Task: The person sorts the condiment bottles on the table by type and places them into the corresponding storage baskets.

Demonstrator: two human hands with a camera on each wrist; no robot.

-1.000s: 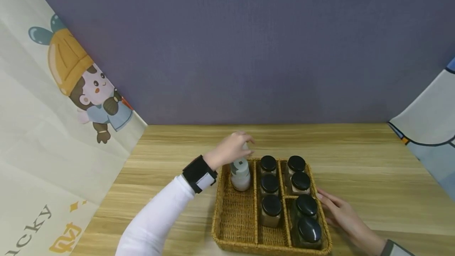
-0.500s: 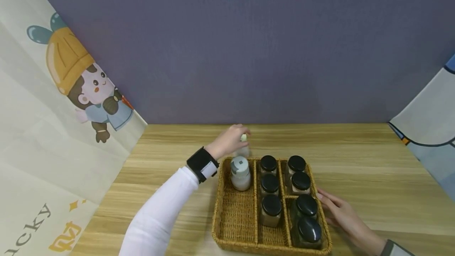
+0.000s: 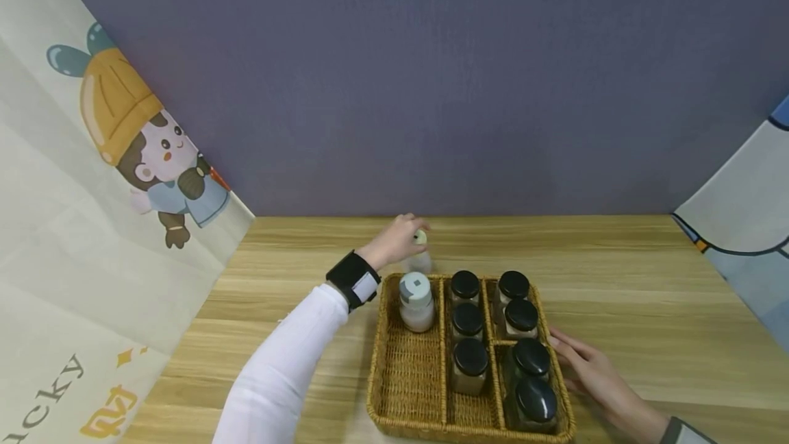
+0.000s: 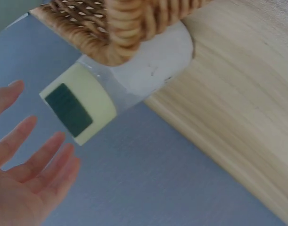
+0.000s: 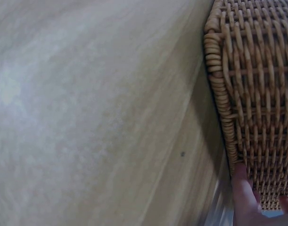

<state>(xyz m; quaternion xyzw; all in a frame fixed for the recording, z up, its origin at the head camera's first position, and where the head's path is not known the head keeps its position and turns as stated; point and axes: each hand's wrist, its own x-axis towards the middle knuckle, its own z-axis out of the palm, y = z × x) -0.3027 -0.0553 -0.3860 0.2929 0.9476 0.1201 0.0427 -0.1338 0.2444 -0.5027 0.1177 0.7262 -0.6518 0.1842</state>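
Behind the far left corner of the wicker basket [image 3: 407, 423] stands a shaker bottle [image 3: 422, 262] with white contents. Its pale yellow cap [image 4: 97, 96] carries a dark green patch. My left hand [image 3: 397, 242] is beside this cap, fingers spread and apart from it in the left wrist view. A second bottle [image 3: 417, 310], with a pale grey-green cap, stands upright in the basket's left compartment. My right hand [image 3: 594, 375] rests against the basket's right side, its fingertips touching the weave [image 5: 261, 94] in the right wrist view.
Several jars with black lids [image 3: 470, 356] stand in the middle and right compartments. The basket sits on a wood-grain table [image 3: 296, 252]. A dark blue-grey wall [image 3: 431, 88] rises behind, and a printed cloth [image 3: 74, 238] hangs at the left.
My left hand has moved slightly away from me and left, from above the basket's far edge. The yellow-capped bottle behind the basket shows more clearly. My right hand stays put.
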